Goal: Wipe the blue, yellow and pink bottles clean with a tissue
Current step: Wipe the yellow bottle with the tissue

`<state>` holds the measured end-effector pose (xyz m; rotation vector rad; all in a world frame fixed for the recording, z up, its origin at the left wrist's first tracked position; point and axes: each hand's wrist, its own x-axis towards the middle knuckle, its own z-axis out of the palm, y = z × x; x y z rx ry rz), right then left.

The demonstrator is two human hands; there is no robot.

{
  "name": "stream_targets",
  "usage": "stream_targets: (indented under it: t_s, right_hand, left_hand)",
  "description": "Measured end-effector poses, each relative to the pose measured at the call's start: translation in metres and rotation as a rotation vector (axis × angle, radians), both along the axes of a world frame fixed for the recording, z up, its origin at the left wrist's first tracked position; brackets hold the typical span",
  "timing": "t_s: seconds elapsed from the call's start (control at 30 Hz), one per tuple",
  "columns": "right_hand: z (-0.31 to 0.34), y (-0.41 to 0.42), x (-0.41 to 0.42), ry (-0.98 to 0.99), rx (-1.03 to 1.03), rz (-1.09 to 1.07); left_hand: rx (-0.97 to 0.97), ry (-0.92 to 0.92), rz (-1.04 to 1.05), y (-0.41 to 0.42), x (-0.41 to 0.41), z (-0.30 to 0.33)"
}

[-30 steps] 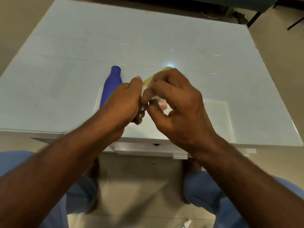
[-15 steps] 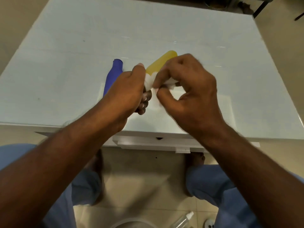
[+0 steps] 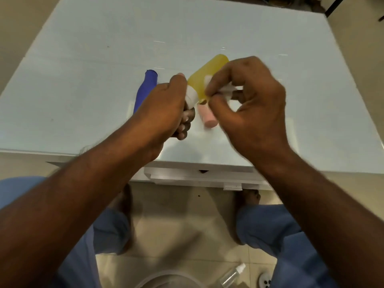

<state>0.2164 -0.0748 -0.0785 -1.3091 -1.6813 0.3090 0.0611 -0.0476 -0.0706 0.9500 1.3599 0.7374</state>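
The person sits at a pale table (image 3: pixel 83 90) with both arms stretched out over its near edge. The left hand (image 3: pixel 164 107) is curled round the white cap end of the yellow bottle (image 3: pixel 205 77) and holds it up off the table, tilted so its rounded bottom points away and to the right. The bottle is translucent yellow, soft-looking, with a smooth body that narrows toward the cap. The cap itself is mostly hidden by the thumb and fingers wrapped about it.

The right hand (image 3: pixel 249 100) pinches a small wad of white tissue (image 3: pixel 225 88) between thumb and fingertips and presses it against the side of the yellow bottle, near the neck. Only scraps of the tissue show between the fingers, and they are a bit blurred.

The blue bottle (image 3: pixel 146 86) lies on its side on the table, just behind the left hand, which covers its lower part; it is a deep matte blue with a narrow neck pointing away. The pink bottle (image 3: pixel 207 116) lies flat on the table below the two hands, pale pink, its flat end facing the near edge.

On the floor by the person's knees stands a small clear spray bottle (image 3: pixel 232 275) beside the rim of a clear container (image 3: pixel 166 277).
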Motion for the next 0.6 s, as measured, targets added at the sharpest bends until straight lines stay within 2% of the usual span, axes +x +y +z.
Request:
stream_targets:
  t_s: [0.13, 0.2, 0.33, 0.4, 0.53, 0.6]
  right_hand:
    - [0.002, 0.014, 0.02, 0.185, -0.117, -0.229]
    - [0.0, 0.006, 0.014, 0.163, -0.114, -0.194]
    - [-0.001, -0.011, -0.007, 0.043, -0.074, 0.028]
    - [-0.001, -0.004, 0.0, 0.063, -0.069, -0.012]
    - [0.003, 0.015, 0.022, 0.236, -0.137, -0.234]
    - [0.003, 0.009, 0.017, 0.252, -0.135, -0.228]
  left_hand:
    - [-0.004, -0.044, -0.125, -0.006, 0.005, 0.002]
    - [-0.015, -0.057, -0.116, -0.007, 0.006, 0.002]
    - [-0.028, -0.08, -0.005, -0.003, 0.001, 0.001]
    - [-0.041, -0.11, -0.008, -0.002, -0.001, 0.0]
    - [-0.061, -0.197, -0.105, -0.008, 0.004, 0.002]
    - [-0.063, -0.233, -0.091, -0.007, 0.004, 0.002]
